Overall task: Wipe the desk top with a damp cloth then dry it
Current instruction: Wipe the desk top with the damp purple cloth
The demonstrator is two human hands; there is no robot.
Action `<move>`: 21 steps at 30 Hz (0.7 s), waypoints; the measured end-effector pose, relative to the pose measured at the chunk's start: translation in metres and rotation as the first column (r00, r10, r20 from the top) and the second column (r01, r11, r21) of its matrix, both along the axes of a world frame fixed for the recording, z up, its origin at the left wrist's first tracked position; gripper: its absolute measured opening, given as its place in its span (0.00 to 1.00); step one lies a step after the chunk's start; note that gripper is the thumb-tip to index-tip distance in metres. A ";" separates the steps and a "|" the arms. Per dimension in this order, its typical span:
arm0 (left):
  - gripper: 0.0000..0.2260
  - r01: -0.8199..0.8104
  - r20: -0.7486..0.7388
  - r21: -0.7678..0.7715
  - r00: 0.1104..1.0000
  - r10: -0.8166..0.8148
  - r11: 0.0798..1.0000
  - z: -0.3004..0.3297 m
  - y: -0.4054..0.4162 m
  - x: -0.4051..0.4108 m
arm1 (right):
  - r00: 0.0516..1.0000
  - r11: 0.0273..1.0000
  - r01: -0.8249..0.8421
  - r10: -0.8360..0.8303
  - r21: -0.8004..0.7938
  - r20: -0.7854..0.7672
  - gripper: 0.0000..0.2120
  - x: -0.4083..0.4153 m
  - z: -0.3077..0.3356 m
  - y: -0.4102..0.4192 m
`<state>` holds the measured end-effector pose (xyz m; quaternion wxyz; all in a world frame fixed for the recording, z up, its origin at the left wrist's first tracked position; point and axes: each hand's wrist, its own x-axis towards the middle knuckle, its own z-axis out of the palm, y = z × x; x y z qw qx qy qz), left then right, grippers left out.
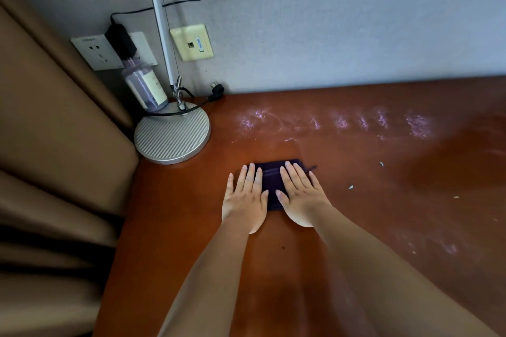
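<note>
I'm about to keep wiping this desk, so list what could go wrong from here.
1. The lamp base and the bottle standing on it sit just left of the dark cloth; a wide stroke that way could knock the bottle over.
2. The loose plug and black cable lie at the wall edge; a damp cloth there may wet them.
3. Small flecks on the desk top to the right may just get smeared around.

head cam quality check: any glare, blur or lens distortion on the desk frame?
Head view: pale glare patches streak the desk top near the wall; wide-angle bowing bends the lamp pole and the desk's back edge; the curtain at left is dim and soft; both forearms smear toward the bottom edge; left hand, right hand and dark cloth are reasonably sharp.
</note>
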<state>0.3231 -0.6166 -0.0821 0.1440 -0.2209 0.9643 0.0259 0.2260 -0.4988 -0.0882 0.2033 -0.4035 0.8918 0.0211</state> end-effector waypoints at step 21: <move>0.25 0.010 -0.023 -0.043 1.000 -0.011 0.999 -0.002 -0.025 -0.027 | 1.000 1.000 -0.002 0.002 0.013 -0.006 0.29 -0.025 0.002 -0.023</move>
